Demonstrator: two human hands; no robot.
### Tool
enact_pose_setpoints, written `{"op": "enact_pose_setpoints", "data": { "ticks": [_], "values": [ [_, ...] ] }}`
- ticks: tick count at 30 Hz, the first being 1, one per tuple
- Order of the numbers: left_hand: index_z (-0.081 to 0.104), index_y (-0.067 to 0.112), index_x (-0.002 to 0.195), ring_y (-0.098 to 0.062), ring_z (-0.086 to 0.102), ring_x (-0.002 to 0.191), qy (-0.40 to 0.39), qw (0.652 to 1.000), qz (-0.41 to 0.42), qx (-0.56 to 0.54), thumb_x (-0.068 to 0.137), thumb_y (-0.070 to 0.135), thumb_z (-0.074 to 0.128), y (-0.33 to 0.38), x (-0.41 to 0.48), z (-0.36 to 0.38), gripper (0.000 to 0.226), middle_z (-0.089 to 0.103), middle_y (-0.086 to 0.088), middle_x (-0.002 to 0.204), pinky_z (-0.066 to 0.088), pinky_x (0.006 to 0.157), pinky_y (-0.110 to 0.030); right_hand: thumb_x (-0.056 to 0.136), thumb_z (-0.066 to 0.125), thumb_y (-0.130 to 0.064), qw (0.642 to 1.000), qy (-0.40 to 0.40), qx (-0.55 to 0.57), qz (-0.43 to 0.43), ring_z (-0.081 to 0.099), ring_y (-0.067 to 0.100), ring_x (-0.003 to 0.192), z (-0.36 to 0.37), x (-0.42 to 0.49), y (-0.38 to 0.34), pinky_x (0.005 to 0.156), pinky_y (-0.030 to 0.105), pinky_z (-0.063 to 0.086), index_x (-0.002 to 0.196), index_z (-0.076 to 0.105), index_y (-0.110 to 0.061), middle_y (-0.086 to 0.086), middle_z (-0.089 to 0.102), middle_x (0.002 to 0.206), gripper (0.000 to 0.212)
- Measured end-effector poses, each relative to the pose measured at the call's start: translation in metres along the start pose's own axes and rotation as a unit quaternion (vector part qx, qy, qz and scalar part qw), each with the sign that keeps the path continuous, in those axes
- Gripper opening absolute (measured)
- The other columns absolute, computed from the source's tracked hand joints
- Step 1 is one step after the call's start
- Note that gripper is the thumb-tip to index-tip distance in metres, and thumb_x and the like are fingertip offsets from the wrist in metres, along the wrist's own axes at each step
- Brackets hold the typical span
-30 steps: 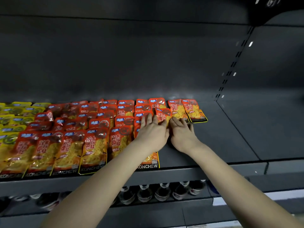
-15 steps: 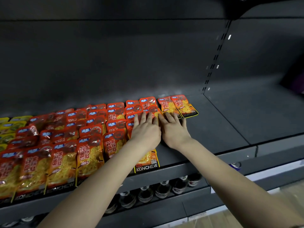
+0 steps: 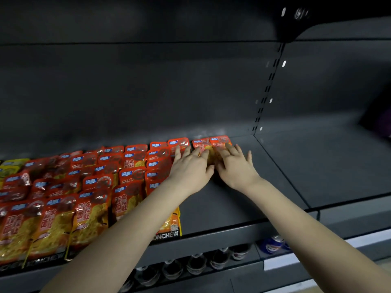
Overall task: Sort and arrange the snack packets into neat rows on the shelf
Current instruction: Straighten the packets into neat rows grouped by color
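Note:
Red and orange snack packets (image 3: 88, 199) lie in overlapping rows across the left half of a dark grey shelf (image 3: 232, 208). Two more packets (image 3: 213, 142) sit at the back, at the right end of the rows. My left hand (image 3: 190, 166) lies flat with straight fingers on the packets of the rightmost column. My right hand (image 3: 234, 166) lies flat beside it, fingers spread over the two back packets and the bare shelf. Neither hand grips anything. Parts of the packets under both palms are hidden.
Yellow-green packets (image 3: 10, 166) lie at the far left. A slotted upright (image 3: 266, 92) divides this bay from a bare shelf (image 3: 328, 166) on the right. Bottles (image 3: 196, 263) and cans (image 3: 273, 245) stand on the lower shelf. A dark purple object (image 3: 380, 123) sits far right.
Both hands have slid further back along the shelf, from the middle of the rightmost column onto the packets at the back. The camera view has shifted slightly.

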State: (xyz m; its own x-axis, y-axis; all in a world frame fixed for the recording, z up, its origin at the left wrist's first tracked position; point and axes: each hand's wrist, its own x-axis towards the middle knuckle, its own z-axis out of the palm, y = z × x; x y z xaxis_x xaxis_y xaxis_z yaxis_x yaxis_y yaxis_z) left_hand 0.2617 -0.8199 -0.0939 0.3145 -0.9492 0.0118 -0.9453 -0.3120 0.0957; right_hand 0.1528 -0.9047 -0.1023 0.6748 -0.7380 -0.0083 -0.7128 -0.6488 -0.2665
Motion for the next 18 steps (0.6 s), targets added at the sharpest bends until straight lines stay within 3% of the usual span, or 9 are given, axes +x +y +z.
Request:
{"op": "enact_pose_setpoints", "data": {
  "ticks": [9,18],
  "values": [
    [0.045,0.013,0.137,-0.029,0.02,0.142,-0.063,0.997,-0.036,0.019,0.097,0.048,0.032,0.043,0.035,0.011,0.055,0.033,-0.006,0.151,0.003,0.115,-0.053,0.097,0.036,-0.029,0.998,-0.052,0.022,0.019,0.003,0.027,0.145,-0.012,0.013,0.061,0.114,0.052,0.001,0.148,0.018,-0.013,0.007,0.017,0.156,0.056],
    [0.046,0.005,0.135,-0.029,0.016,0.144,-0.064,0.993,-0.093,-0.02,0.097,0.048,0.034,0.062,0.041,0.022,0.059,0.031,-0.009,0.152,0.002,0.116,-0.051,0.098,0.032,-0.025,0.994,-0.082,0.053,-0.037,0.007,0.026,0.145,-0.004,0.015,0.075,0.116,0.048,0.006,0.149,0.016,-0.013,0.004,0.017,0.156,0.054]
  ]
}}
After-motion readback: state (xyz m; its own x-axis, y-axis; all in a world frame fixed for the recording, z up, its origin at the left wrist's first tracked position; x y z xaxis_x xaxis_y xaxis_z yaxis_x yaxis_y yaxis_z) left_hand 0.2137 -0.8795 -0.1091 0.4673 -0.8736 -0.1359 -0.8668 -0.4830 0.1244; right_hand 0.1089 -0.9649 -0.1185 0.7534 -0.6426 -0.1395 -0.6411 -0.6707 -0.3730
